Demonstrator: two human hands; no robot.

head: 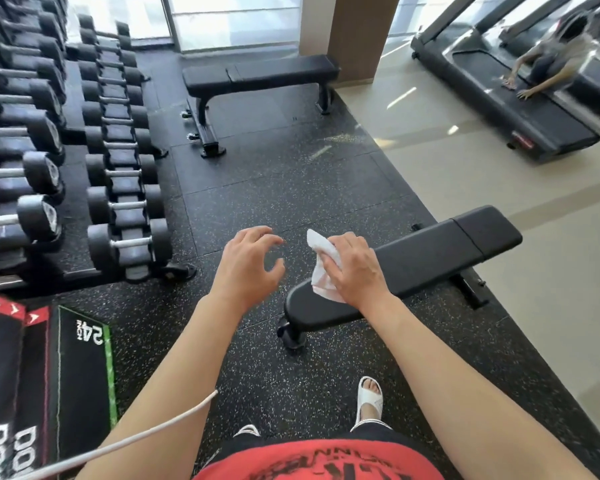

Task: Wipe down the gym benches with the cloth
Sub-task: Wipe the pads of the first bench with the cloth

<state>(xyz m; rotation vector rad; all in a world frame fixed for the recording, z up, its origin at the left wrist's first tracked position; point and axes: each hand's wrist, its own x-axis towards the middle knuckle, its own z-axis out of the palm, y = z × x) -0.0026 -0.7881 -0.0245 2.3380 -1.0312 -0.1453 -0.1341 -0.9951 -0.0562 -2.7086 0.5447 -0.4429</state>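
Observation:
A black padded bench point(426, 258) runs from the centre towards the right. My right hand point(355, 268) grips a white cloth point(323, 263) and holds it on the near end of that bench's pad. My left hand point(248, 265) hovers in the air to the left of the bench with fingers loosely curled, holding nothing. A second black bench point(260, 74) stands farther back near a pillar.
A rack of dumbbells point(118, 168) lines the left side. Black plyo boxes point(42, 375) sit at the lower left. A treadmill point(520, 109) stands at the upper right, where a person crouches wiping. Speckled rubber floor lies between the benches.

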